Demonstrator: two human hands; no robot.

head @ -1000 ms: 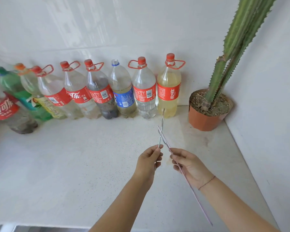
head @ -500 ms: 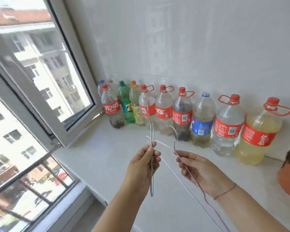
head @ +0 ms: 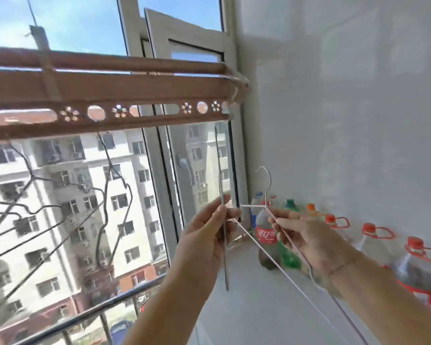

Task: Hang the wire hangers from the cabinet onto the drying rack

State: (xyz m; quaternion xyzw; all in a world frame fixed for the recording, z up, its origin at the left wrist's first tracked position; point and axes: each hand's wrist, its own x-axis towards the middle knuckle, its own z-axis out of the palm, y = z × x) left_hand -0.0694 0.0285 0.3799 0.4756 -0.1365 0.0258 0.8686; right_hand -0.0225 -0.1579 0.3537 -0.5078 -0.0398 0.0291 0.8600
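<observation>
- Two hangers are up in the air now: the view swings off the bottles and cactus, up past the window to the drying rack (head: 105, 95).
- Left hand (head: 204, 235) has its fingers closed on a grey wire hanger (head: 222, 195), seen edge-on.
- Right hand (head: 309, 235) grips the pale hanger (head: 266, 185) just below its hook.
- Both sit below the rack's right end, not touching it.
- Dark hangers (head: 85, 195) hang there already, so hooking looks imminent.
</observation>
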